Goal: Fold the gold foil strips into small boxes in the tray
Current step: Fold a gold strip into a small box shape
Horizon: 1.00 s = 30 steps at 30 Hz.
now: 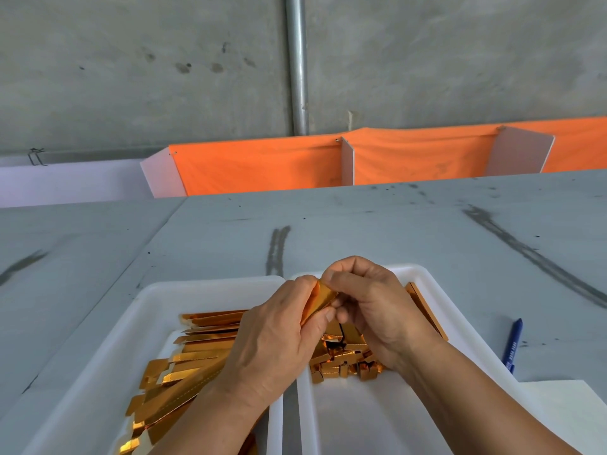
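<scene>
Your left hand (272, 336) and right hand (371, 300) both pinch one gold foil strip (320, 300) between them; its long axis seemingly points away from you.

Both forearms reach forward and the hands meet fingertip to fingertip. The left hand (272, 339) and right hand (371, 307) curl fingers and thumbs, pinching one gold foil strip (320, 298) between them.

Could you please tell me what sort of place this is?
Probably a workshop or small factory bench: a scuffed grey table, a bare concrete wall, a left tray of gold foil strips and a right tray of folded boxes.
</scene>
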Available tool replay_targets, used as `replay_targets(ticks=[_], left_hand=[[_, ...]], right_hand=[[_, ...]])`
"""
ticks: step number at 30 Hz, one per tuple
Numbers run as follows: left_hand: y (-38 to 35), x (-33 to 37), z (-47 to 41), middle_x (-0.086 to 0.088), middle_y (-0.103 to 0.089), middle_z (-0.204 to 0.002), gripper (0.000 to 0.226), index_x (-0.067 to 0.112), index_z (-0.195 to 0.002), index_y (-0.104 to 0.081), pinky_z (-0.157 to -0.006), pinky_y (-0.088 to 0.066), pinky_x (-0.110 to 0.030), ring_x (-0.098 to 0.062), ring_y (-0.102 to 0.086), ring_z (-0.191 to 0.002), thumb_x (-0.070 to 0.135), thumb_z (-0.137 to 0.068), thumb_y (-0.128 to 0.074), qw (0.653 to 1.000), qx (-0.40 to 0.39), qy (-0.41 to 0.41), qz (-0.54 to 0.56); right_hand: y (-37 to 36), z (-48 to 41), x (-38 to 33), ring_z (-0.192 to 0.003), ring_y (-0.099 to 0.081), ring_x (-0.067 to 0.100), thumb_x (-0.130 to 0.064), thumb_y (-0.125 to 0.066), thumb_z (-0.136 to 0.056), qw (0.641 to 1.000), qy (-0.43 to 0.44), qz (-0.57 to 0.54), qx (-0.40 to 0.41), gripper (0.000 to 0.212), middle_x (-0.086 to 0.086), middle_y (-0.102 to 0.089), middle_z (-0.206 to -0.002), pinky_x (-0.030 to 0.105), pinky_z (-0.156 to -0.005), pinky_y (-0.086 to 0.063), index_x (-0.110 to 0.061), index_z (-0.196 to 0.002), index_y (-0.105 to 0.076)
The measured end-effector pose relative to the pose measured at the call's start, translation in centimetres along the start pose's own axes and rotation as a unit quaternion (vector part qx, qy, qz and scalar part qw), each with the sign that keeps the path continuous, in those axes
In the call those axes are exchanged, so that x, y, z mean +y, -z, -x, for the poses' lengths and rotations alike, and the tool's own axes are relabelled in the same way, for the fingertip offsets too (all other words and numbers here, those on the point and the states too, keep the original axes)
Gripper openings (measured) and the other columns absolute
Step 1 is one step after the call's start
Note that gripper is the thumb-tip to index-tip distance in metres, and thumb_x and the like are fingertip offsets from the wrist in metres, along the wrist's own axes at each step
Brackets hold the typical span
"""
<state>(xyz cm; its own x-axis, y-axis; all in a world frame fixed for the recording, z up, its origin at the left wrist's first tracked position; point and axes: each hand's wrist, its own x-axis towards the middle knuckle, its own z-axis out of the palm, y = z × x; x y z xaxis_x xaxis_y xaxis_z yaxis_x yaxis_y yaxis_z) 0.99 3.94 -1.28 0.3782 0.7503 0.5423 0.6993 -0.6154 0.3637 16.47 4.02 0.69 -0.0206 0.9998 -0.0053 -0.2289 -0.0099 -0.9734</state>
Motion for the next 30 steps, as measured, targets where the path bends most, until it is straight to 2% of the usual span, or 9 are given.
replay_targets(ticks=[3, 10, 16, 21, 26, 30], left_hand=[[-0.06, -0.14, 0.11, 0.021, -0.046, -0.080, 0.047, 0.028, -0.116, -0.048, -0.058, -0.041, -0.008, 0.001, -0.054, -0.069, 0.064, -0.088, -0.035, 1.000, 0.004, -0.003, 0.019], [-0.14, -0.06, 0.13, 0.023, -0.043, -0.077, 0.049, 0.028, -0.114, -0.049, -0.058, -0.039, -0.007, 0.002, -0.052, -0.068, 0.066, -0.087, -0.034, 1.000, 0.007, -0.005, 0.026], [-0.08, -0.24, 0.14, 0.021, -0.043, -0.073, 0.045, 0.029, -0.112, -0.049, -0.060, -0.040, -0.008, 0.002, -0.052, -0.075, 0.063, -0.087, -0.037, 0.999, 0.017, 0.002, 0.037], [0.10, -0.53, 0.08, 0.019, -0.044, -0.072, 0.045, 0.028, -0.109, -0.049, -0.058, -0.040, -0.008, 0.000, -0.052, -0.071, 0.065, -0.086, -0.037, 0.999, 0.024, 0.013, 0.040], [0.22, -0.63, 0.15, 0.019, -0.044, -0.074, 0.045, 0.030, -0.111, -0.049, -0.060, -0.040, -0.008, 0.000, -0.052, -0.072, 0.065, -0.086, -0.036, 0.999, 0.019, 0.011, 0.033], [0.33, -0.48, 0.10, 0.021, -0.043, -0.073, 0.045, 0.029, -0.112, -0.049, -0.059, -0.039, -0.007, 0.002, -0.052, -0.073, 0.063, -0.086, -0.037, 0.999, 0.019, 0.007, 0.035]], right_hand=[[0.15, -0.08, -0.19, -0.050, -0.050, 0.015, -0.005, -0.068, -0.087, 1.000, -0.015, -0.025, -0.011, 0.014, 0.009, -0.058, -0.064, 0.021, -0.045, -0.044, -0.013, -0.076, -0.070], [0.17, -0.08, -0.23, -0.049, -0.049, 0.016, 0.000, -0.066, -0.086, 1.000, -0.014, -0.024, -0.004, 0.019, 0.009, -0.059, -0.061, 0.020, -0.042, -0.044, -0.012, -0.071, -0.071], [0.05, 0.07, -0.11, -0.049, -0.053, 0.016, -0.009, -0.070, -0.089, 0.999, 0.030, 0.024, -0.008, 0.012, 0.011, -0.061, -0.065, 0.022, -0.051, -0.049, -0.014, -0.078, -0.071], [0.14, 0.18, -0.26, -0.059, -0.063, 0.020, -0.019, -0.065, -0.094, 0.993, 0.064, 0.093, -0.019, 0.013, 0.023, -0.069, -0.078, 0.024, -0.062, -0.054, -0.014, -0.087, -0.075], [0.18, 0.11, -0.21, -0.056, -0.060, 0.017, -0.012, -0.064, -0.095, 0.993, 0.060, 0.101, -0.009, 0.017, 0.011, -0.067, -0.069, 0.024, -0.060, -0.053, -0.019, -0.085, -0.077], [0.27, 0.07, -0.29, -0.051, -0.060, 0.017, -0.009, -0.063, -0.094, 0.996, 0.045, 0.074, 0.016, 0.015, 0.010, -0.066, -0.063, 0.023, -0.054, -0.052, -0.014, -0.087, -0.075]])
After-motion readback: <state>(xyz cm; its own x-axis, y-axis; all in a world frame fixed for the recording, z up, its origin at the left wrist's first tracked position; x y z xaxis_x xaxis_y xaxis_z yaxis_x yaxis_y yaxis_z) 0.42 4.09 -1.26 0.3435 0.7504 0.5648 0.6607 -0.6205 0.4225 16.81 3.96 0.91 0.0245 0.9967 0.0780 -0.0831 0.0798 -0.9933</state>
